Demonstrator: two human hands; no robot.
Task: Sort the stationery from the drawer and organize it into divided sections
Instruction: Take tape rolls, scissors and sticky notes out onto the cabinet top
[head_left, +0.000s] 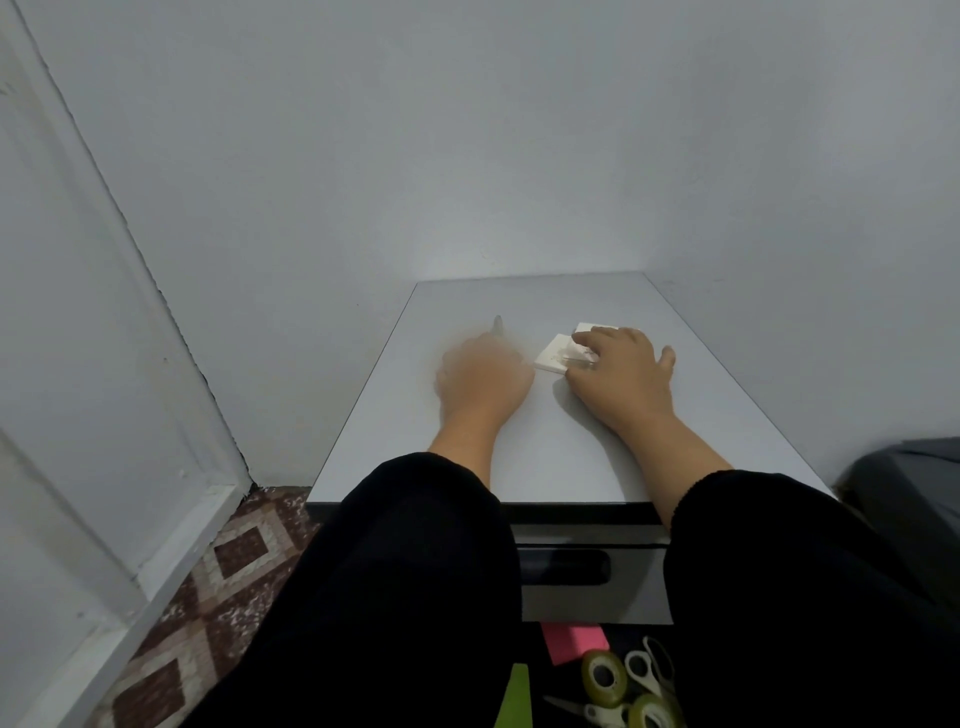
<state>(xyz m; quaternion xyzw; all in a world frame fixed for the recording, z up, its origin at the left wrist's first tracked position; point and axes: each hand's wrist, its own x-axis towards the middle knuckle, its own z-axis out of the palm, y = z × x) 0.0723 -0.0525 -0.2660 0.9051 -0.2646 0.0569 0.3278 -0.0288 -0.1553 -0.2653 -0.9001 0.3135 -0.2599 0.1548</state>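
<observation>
1. My right hand (621, 371) lies flat, fingers straight, on two white pads (558, 353) atop the grey cabinet (545, 447).
2. My left hand (483, 376) is blurred; grip unclear.
3. Tape rolls (602, 675), scissors (644, 670) and pink notes (574, 642) lie in the open drawer below.

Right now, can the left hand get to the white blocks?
Probably yes. The left hand lies on the tabletop right beside the white blocks, with nothing between them. The right hand already rests on part of them, but their left edge is free.
</observation>
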